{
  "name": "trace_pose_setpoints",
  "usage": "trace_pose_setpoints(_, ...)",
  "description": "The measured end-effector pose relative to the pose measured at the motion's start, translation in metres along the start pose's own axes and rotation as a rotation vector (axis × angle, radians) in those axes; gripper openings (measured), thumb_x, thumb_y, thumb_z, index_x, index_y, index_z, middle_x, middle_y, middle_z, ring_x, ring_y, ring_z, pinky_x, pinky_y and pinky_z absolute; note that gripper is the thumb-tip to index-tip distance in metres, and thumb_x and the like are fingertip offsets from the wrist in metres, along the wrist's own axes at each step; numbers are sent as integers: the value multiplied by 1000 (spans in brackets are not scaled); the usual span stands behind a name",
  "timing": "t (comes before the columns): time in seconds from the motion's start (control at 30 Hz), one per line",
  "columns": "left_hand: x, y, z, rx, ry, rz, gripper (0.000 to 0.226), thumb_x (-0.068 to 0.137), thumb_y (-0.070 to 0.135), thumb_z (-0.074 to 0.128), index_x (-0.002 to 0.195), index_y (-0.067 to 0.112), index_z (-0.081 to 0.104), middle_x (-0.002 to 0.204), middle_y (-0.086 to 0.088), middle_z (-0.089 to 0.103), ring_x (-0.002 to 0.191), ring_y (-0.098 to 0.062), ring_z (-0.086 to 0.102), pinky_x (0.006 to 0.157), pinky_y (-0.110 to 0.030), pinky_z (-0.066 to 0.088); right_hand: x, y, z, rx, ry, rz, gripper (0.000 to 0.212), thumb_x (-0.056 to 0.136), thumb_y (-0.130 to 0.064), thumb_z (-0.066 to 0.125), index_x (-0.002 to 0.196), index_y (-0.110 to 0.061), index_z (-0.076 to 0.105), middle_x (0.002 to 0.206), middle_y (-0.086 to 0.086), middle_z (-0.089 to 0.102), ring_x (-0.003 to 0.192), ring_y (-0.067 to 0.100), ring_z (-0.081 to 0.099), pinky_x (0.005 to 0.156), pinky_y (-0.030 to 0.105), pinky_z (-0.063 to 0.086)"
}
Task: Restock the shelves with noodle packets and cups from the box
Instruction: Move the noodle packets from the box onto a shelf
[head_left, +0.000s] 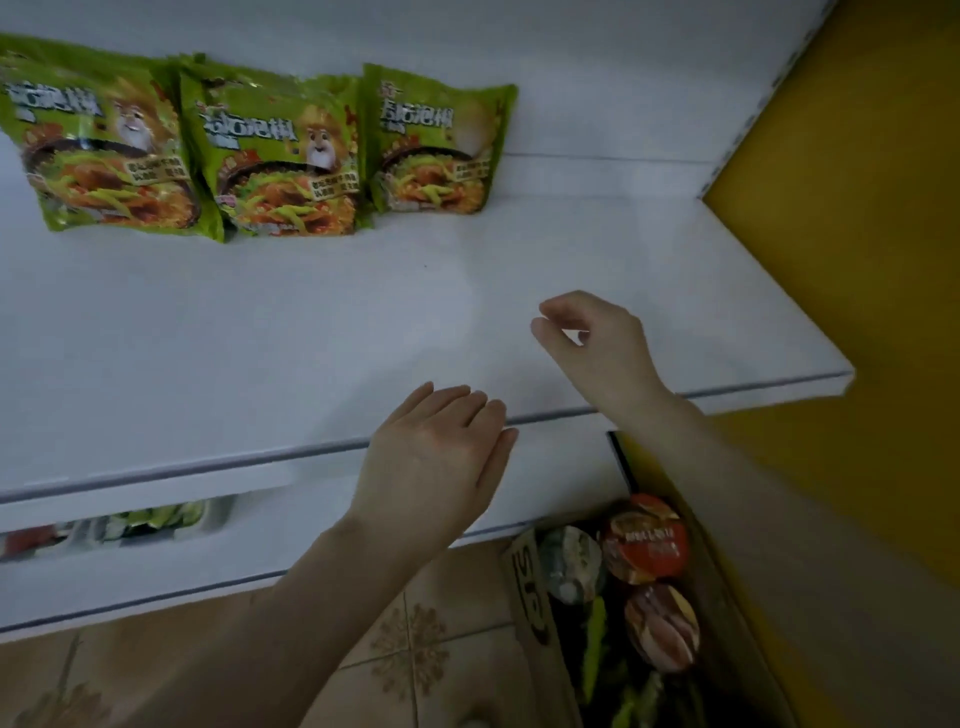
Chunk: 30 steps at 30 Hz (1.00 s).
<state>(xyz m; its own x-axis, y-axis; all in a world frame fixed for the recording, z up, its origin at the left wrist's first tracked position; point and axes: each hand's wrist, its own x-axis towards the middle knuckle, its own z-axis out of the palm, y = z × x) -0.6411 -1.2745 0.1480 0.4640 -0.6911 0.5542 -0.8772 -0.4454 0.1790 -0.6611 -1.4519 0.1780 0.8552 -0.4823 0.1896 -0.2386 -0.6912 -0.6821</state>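
Three green noodle packets (280, 156) stand in a row against the back of the white shelf (260, 338), at the upper left. My left hand (436, 457) hovers over the shelf's front edge with its fingers straight and holds nothing. My right hand (592, 338) is further in over the shelf, to the right, fingers loosely curled and empty. Below at the right, a cardboard box (530, 597) on the floor holds noodle cups (644, 540) and green packets (597, 644).
A yellow wall (857, 234) closes off the shelf's right end. A lower shelf (156, 519) with a few packets shows beneath the front edge. The tiled floor (415, 649) lies left of the box.
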Motion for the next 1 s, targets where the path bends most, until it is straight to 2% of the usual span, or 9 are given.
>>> trace_pose_setpoints(0.13,-2,56,26,-135,-54,107,30,88,22,47,76,6,70,73,-7,70,70,-23,68,76,-32,46,-51,63,-59,-50,149,168,22,90,-16,58,106,-3,65,106,9,68,93,10,58,82,15,43)
trace_pose_setpoints(0.23,-10,98,54,-221,-138,184,32,87,23,47,73,6,70,70,-7,69,65,-22,67,71,-32,43,-96,112,-96,-43,191,337,22,91,-11,55,107,3,62,103,17,66,89,14,55,69,6,41)
trace_pose_setpoints(0.33,-21,135,86,-282,-244,255,34,87,25,45,74,8,71,71,-6,70,62,-22,66,62,-28,53,-144,167,-114,-76,184,545,25,92,-11,54,110,4,60,105,19,65,92,25,58,64,13,35)
trace_pose_setpoints(0.43,-39,163,125,-267,-390,274,35,85,27,41,69,12,69,63,-3,65,54,-21,61,51,-25,45,-193,219,-112,-99,150,727,28,93,-14,54,114,3,58,109,19,64,101,31,59,71,20,36)
trace_pose_setpoints(0.53,-66,175,162,-295,-575,221,38,83,30,38,66,12,67,55,-4,61,45,-24,57,39,-23,41,-237,253,-95,-82,50,842,30,94,-17,51,117,2,55,110,22,62,100,35,57,77,31,42)
trace_pose_setpoints(0.63,-105,189,212,-300,-747,173,41,84,33,36,68,10,66,54,-5,60,43,-23,57,36,-22,39,-278,291,-69,-22,-18,1001,29,94,-21,52,112,2,56,105,27,61,97,39,57,82,44,46)
trace_pose_setpoints(0.77,-151,195,274,-350,-917,-134,29,93,28,43,94,3,59,81,-15,64,72,-32,62,59,-37,51,-320,331,-18,43,-131,1177,35,94,-23,51,112,7,55,110,23,61,104,36,57,85,40,45)
trace_pose_setpoints(0.9,-179,202,327,-357,-993,-318,30,93,25,50,108,0,49,95,-19,59,86,-33,60,68,-38,46,-348,370,40,23,-327,1119,27,96,-10,42,120,-1,51,120,19,57,112,33,54,90,36,43)
trace_pose_setpoints(1.0,-197,204,362,-359,-1023,-400,42,91,25,54,119,-3,40,105,-22,57,93,-34,58,69,-36,44,-359,401,74,1,-471,982,47,92,0,43,138,-10,38,137,13,46,125,29,45,101,32,38)
